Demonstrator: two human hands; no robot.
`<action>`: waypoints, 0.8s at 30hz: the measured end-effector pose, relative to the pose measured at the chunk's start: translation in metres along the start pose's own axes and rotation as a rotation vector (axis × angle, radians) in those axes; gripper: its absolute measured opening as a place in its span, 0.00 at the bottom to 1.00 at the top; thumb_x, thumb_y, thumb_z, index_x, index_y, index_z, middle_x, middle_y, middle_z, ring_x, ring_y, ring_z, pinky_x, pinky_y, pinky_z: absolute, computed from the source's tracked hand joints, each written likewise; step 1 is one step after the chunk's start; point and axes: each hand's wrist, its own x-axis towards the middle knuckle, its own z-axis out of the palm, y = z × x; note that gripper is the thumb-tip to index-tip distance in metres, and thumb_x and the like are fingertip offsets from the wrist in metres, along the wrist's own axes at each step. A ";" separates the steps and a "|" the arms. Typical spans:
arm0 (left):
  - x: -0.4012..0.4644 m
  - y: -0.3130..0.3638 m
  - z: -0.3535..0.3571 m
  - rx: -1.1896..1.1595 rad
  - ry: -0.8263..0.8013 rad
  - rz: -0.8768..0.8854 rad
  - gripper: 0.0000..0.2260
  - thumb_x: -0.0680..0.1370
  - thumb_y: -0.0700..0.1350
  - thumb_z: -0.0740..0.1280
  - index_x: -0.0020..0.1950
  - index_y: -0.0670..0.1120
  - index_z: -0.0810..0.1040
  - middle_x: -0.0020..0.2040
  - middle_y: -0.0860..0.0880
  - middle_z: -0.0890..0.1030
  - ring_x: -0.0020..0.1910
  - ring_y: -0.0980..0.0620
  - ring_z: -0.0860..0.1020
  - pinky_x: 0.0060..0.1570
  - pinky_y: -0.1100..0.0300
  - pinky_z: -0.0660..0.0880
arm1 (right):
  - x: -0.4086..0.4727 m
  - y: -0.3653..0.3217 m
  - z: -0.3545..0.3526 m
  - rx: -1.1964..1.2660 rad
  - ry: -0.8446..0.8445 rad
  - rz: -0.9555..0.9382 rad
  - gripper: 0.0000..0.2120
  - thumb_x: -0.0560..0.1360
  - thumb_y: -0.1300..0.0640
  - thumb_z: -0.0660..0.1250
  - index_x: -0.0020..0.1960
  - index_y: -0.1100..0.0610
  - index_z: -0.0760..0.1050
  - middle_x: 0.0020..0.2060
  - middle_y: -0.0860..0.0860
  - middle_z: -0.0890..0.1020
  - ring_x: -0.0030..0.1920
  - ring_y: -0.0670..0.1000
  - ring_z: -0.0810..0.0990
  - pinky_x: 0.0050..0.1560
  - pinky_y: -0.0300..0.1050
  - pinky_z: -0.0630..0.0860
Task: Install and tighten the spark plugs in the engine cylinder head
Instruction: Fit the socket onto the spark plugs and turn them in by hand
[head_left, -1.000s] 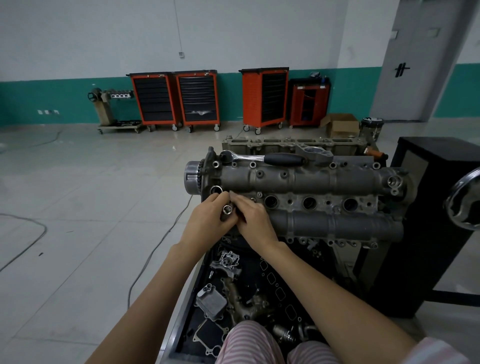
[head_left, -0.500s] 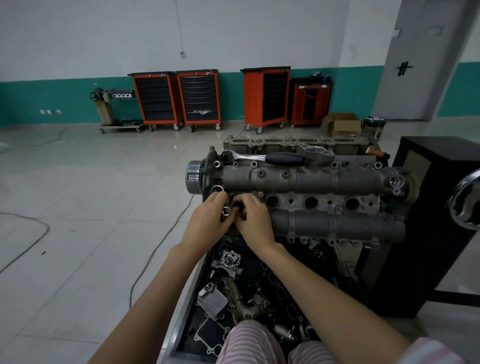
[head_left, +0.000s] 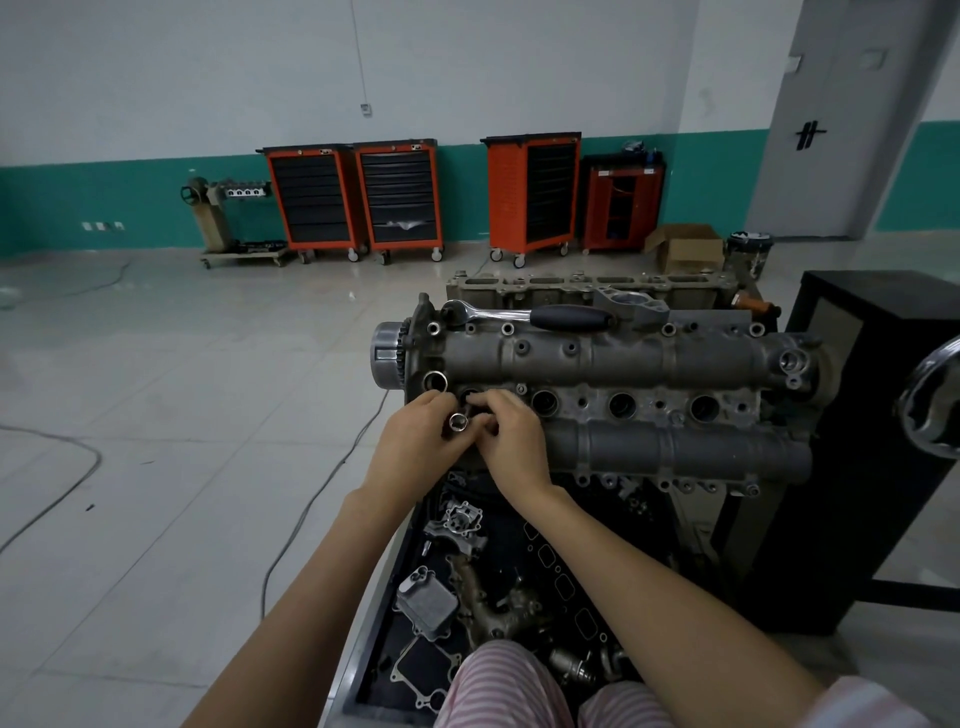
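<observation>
The grey cylinder head (head_left: 649, 364) lies across a stand with a row of round plug wells; three wells to the right stand open (head_left: 622, 405). Both my hands meet at the leftmost well. My left hand (head_left: 415, 447) pinches a shiny metal socket (head_left: 458, 421), its open end facing me. My right hand (head_left: 511, 434) curls its fingers round a small dark part just beside the socket, above the well; the part itself is mostly hidden. A ratchet wrench (head_left: 540, 314) with a black grip rests on the head's far edge.
A black tray (head_left: 384, 613) below the head holds loose engine parts and gaskets. A black cabinet (head_left: 872, 415) stands right, with a chrome wheel (head_left: 935, 400) at the frame edge. Orange tool carts (head_left: 405, 197) line the far wall. Cables trail over the floor at left.
Both hands have shifted slightly up toward the leftmost well. The right fingers have curled more over the dark part beside the socket.
</observation>
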 end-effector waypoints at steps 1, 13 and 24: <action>-0.001 0.000 0.001 0.008 0.004 0.009 0.18 0.75 0.47 0.69 0.31 0.47 0.63 0.29 0.54 0.64 0.26 0.53 0.65 0.26 0.67 0.57 | 0.001 -0.001 0.001 -0.011 0.001 0.013 0.08 0.73 0.65 0.64 0.52 0.60 0.77 0.49 0.53 0.78 0.45 0.55 0.76 0.47 0.52 0.74; -0.002 -0.001 -0.002 -0.037 -0.009 0.078 0.15 0.74 0.40 0.68 0.40 0.51 0.61 0.32 0.59 0.65 0.29 0.60 0.68 0.27 0.70 0.58 | 0.003 0.002 -0.004 -0.168 -0.091 -0.156 0.21 0.74 0.65 0.63 0.66 0.56 0.71 0.63 0.49 0.74 0.63 0.47 0.72 0.55 0.38 0.61; 0.001 0.000 0.001 0.002 0.012 0.020 0.18 0.75 0.46 0.69 0.32 0.48 0.62 0.30 0.55 0.63 0.27 0.54 0.65 0.27 0.64 0.59 | 0.005 0.001 0.000 -0.075 -0.010 -0.043 0.08 0.72 0.65 0.64 0.51 0.60 0.76 0.47 0.53 0.78 0.44 0.53 0.75 0.46 0.50 0.74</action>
